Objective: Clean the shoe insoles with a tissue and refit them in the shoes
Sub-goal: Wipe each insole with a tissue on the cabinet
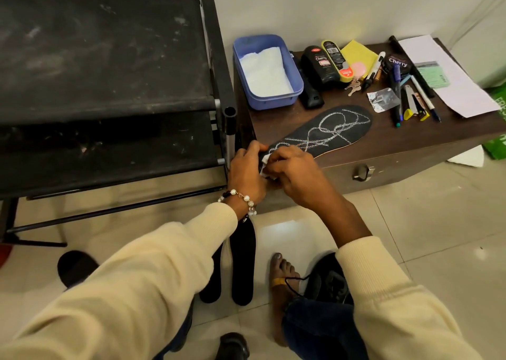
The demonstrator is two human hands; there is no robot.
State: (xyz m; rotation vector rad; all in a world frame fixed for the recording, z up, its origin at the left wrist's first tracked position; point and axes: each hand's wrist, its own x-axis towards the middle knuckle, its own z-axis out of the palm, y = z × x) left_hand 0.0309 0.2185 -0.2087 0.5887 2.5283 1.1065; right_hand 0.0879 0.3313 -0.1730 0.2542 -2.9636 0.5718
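Note:
A black insole [332, 129] with a white stitched pattern lies on the brown cabinet top [397, 138], its heel end over the near left corner. My left hand [246, 168] grips that heel end. My right hand [293, 173] pinches a small white tissue [265, 165] against the heel. Two plain black insoles [242, 264] lean upright against the cabinet front on the floor. A black laced shoe [328, 280] sits on the floor under my right arm. Part of another black shoe [232, 346] shows at the bottom edge.
A blue tub [294, 77] holding white tissues stands at the cabinet's back left. Shoe polish bottles [319, 64], pens, keys, yellow cloth and papers [443, 72] crowd the back and right. A black shoe rack [109, 85] stands left. My bare foot [282, 277] rests on the tiled floor.

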